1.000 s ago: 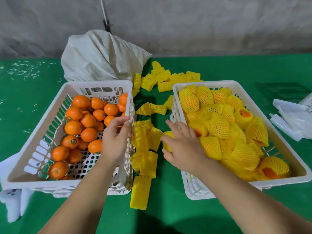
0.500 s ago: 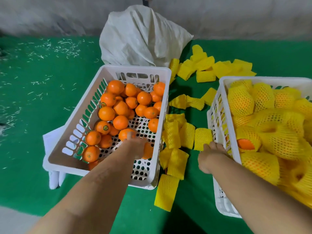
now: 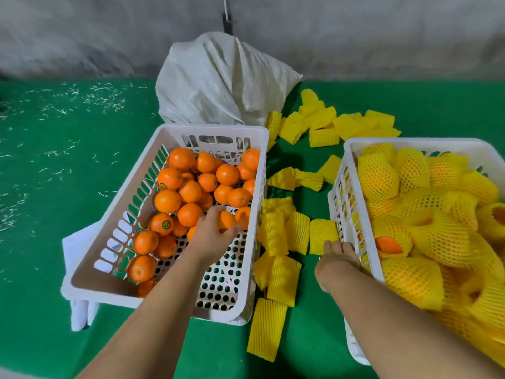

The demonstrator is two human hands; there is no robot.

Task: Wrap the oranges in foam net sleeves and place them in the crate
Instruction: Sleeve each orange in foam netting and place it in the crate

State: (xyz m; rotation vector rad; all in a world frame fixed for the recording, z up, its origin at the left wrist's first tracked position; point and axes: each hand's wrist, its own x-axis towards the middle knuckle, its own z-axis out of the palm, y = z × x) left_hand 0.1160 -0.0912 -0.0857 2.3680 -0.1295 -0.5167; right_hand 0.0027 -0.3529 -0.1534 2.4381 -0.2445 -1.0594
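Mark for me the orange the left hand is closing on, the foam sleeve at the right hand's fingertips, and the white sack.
orange (image 3: pixel 226 220): head view, its exposed skin between the fingers.
foam sleeve (image 3: pixel 323 233): head view, middle of its netted face.
white sack (image 3: pixel 221 80): head view, centre of the creased cloth.

The right crate (image 3: pixel 352 149) runs off the right edge; the right hand's fingers (image 3: pixel 332 246) hide behind their knuckles.

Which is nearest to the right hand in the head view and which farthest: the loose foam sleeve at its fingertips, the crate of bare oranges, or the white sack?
From the right hand:
1. Loose foam sleeve, just beyond the fingertips.
2. Crate of bare oranges, to its left across the sleeves.
3. White sack, far back by the wall.
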